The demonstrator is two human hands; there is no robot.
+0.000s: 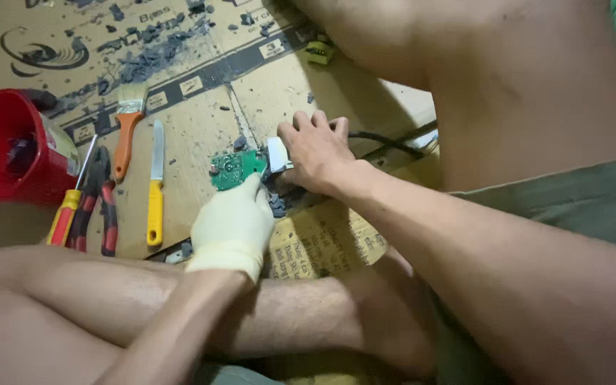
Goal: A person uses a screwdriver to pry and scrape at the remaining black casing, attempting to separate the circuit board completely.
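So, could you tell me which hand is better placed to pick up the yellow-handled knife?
Probably the left hand. It is gloved, pinches the green circuit board, and sits nearer the yellow-handled knife. The right hand presses on the white part, farther away.

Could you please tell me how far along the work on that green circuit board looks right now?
Done: dark debris litters the cardboard, so scraping or breaking has happened. In hand: the gloved left hand pinches the green circuit board while the bare right hand presses the white part beside it. Left: board and part look still joined; brush, knife lie idle.
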